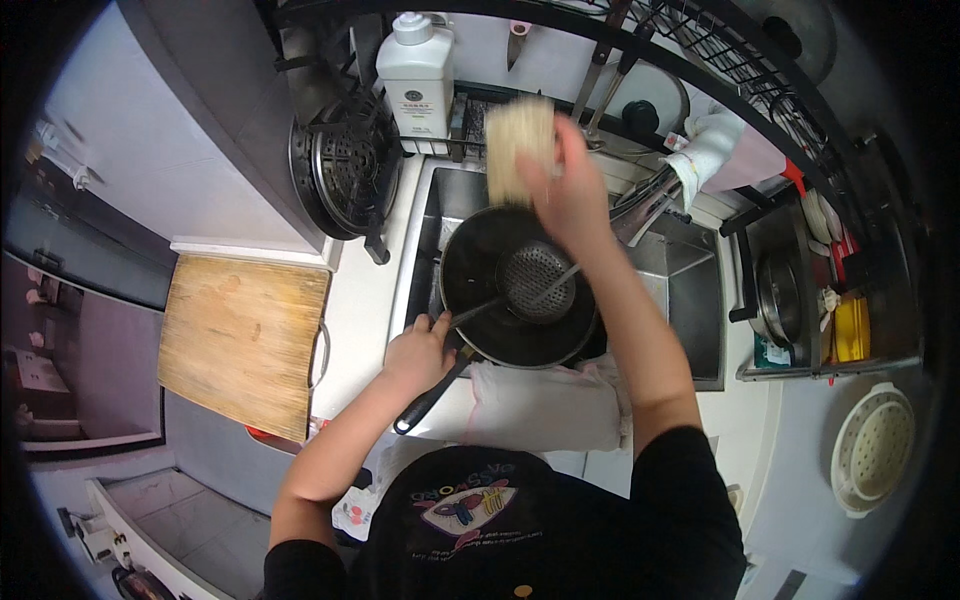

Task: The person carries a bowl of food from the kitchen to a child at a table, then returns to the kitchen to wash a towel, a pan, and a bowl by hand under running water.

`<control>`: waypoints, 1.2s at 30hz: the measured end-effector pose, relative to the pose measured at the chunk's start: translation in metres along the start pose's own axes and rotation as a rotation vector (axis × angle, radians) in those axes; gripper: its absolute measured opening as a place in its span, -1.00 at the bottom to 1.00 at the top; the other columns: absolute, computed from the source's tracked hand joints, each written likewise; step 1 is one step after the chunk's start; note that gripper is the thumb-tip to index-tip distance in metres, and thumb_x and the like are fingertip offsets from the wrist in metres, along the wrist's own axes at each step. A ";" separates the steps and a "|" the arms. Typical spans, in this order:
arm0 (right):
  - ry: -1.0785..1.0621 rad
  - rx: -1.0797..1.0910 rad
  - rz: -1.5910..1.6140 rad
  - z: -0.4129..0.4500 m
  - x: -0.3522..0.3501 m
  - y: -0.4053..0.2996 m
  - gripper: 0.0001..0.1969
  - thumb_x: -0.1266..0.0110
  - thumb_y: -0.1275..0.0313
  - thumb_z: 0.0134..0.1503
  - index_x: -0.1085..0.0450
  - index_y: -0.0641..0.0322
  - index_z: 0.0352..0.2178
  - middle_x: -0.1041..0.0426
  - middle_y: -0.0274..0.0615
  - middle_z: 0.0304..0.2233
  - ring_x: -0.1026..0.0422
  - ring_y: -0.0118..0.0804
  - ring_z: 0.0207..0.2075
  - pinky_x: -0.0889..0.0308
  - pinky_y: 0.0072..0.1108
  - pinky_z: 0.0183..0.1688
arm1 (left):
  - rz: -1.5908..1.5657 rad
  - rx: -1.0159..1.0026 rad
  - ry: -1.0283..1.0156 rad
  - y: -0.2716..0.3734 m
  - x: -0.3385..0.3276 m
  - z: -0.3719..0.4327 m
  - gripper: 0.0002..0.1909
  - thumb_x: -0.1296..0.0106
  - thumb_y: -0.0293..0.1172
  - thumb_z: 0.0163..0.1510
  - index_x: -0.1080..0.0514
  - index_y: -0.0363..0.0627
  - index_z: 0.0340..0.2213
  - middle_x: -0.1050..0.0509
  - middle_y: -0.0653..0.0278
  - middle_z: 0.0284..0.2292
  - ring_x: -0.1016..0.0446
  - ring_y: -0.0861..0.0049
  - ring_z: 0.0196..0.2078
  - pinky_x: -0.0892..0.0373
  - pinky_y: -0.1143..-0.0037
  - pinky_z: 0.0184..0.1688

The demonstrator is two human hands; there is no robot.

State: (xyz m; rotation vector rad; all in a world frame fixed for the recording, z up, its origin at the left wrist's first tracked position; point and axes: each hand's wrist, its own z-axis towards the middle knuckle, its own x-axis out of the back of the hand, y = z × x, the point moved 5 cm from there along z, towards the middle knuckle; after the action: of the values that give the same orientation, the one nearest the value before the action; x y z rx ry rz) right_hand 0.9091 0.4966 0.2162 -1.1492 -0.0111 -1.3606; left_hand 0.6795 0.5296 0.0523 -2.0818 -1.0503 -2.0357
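Note:
A dark frying pan or wok (pixel 480 232) sits over the sink, its black handle pointing toward me at the lower left. Inside it lies a perforated metal skimmer (pixel 536 281). My left hand (pixel 420 352) is at the pan's near left rim, with fingers on a dark handle that leads into the pan; how firmly it grips is unclear. Above the pan's far edge, my right hand (pixel 566 187) holds a pale, blurred block-shaped thing (pixel 517 146), perhaps a sponge or a loofah pad.
A wooden cutting board (pixel 244 337) lies to the left. Behind the sink (pixel 694 300) stands a white bottle (pixel 417 82) beside upright perforated steamer plates (pixel 352 165). A faucet (pixel 649 206) rises at the right, near a dish rack (pixel 817 371). A rolled white bag or cloth (pixel 547 405) lines the front edge.

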 end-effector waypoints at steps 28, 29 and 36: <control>-0.766 0.018 -0.564 -0.166 -0.111 0.306 -0.86 0.06 0.39 0.07 -0.33 0.16 -0.33 -0.41 0.07 -0.32 -0.47 -0.02 -0.41 -0.40 -0.32 -0.39 | -1.665 0.928 -0.357 0.085 -0.123 -0.050 -0.84 0.13 -0.22 0.21 -0.29 0.05 -0.20 -0.20 0.48 -0.63 -0.02 0.77 -0.70 0.06 0.70 -0.72; -0.712 -0.033 -0.514 -0.155 -0.115 0.277 -0.86 0.07 0.40 0.07 -0.33 0.18 -0.32 -0.40 0.09 -0.32 -0.47 0.00 -0.40 -0.39 -0.30 -0.39 | -1.694 0.954 -0.410 0.080 -0.121 -0.049 -0.81 0.12 -0.22 0.21 -0.29 0.04 -0.17 -0.20 0.48 -0.63 -0.03 0.75 -0.70 0.05 0.69 -0.72; -0.857 0.235 -0.248 -0.172 -0.110 0.258 -0.65 -0.09 0.32 -0.01 -0.32 0.03 -0.14 -0.43 -0.10 -0.25 -0.44 0.01 -0.25 -0.35 -0.29 -0.22 | -1.481 0.913 -0.338 0.079 -0.117 -0.048 -0.68 0.12 -0.17 0.21 -0.26 -0.05 -0.08 -0.21 0.44 -0.62 -0.03 0.74 -0.72 0.04 0.67 -0.73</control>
State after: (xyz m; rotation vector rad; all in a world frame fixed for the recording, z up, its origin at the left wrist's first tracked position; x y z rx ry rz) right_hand 0.9687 0.4152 -0.0969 -1.4763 -0.9281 -0.9457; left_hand 0.6875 0.3958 -0.0138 -1.0561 -3.2927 -0.7055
